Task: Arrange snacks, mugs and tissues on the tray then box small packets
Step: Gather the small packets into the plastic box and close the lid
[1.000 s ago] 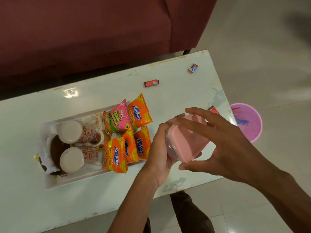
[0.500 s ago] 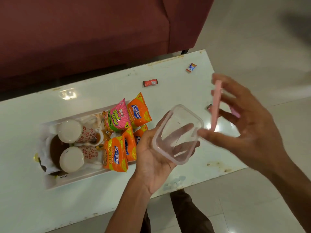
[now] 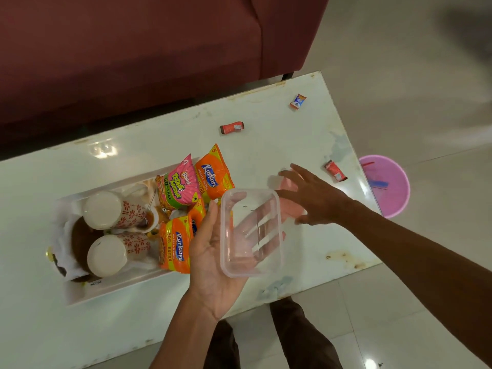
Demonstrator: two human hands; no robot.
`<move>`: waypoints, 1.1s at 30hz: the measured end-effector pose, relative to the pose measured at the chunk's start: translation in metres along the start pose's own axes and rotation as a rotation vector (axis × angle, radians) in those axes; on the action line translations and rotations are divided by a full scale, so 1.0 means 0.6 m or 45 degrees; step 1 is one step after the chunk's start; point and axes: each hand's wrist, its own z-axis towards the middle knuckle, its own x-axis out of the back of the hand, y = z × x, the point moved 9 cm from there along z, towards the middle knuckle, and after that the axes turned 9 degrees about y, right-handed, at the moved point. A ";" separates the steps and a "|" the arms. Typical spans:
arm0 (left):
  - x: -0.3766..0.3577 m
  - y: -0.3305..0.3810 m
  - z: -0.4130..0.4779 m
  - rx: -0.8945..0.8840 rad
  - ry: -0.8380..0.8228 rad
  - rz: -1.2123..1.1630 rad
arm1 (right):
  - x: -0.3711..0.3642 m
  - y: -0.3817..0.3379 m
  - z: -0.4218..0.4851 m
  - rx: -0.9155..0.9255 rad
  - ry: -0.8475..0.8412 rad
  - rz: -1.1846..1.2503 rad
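The clear rectangular plastic box (image 3: 251, 233) lies tilted on the left hand (image 3: 210, 265), carried on the flat palm and extended fingers, with the thumb against its left wall. The right hand (image 3: 316, 201) is spread, fingers straight, over the flat pink plastic lid (image 3: 288, 187) on the white table (image 3: 306, 137); contact cannot be confirmed. Judged properties of the box: light, thin-walled, smooth. Support the base and do not squeeze the walls. A small red foil packet (image 3: 231, 127), a second red packet (image 3: 336, 170) and an orange-and-blue packet (image 3: 297, 101) lie loose; pinch each at a crimped end
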 end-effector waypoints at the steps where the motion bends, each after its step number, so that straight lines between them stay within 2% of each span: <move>1: 0.003 0.003 0.000 -0.014 0.017 0.015 | -0.008 0.000 0.007 0.031 -0.014 -0.017; 7: 0.006 0.007 0.010 -0.035 -0.023 -0.025 | -0.029 0.012 0.016 0.138 -0.021 -0.032; 9: 0.004 0.004 0.014 -0.029 -0.035 -0.083 | -0.021 0.021 0.004 0.064 0.029 0.080; 11: 0.006 -0.003 0.021 -0.024 -0.029 -0.138 | 0.011 0.055 -0.020 -0.193 0.363 0.294; 13: 0.010 -0.009 0.028 -0.050 0.010 -0.191 | 0.039 0.116 -0.071 -0.604 0.766 0.398; 14: 0.011 -0.010 0.032 -0.060 0.032 -0.220 | 0.040 0.142 -0.098 -0.795 0.854 0.388; 16: 0.013 -0.013 0.040 -0.074 0.066 -0.269 | 0.018 0.178 -0.130 -1.069 0.792 0.311; 18: 0.011 -0.016 0.048 -0.083 0.081 -0.289 | -0.008 0.192 -0.138 -1.178 0.665 0.304; 24: 0.001 -0.032 0.071 -0.066 0.134 -0.258 | -0.012 0.200 -0.123 -1.227 0.633 0.468; 28: 0.002 -0.031 0.088 -0.106 0.222 -0.219 | 0.116 0.160 -0.119 -1.174 1.015 0.933; 30: -0.005 -0.027 0.095 -0.136 0.231 -0.195 | 0.207 0.109 -0.116 -0.943 1.126 1.110; 33: -0.015 -0.028 0.104 -0.173 0.264 -0.146 | 0.300 0.010 -0.100 -0.485 0.956 0.924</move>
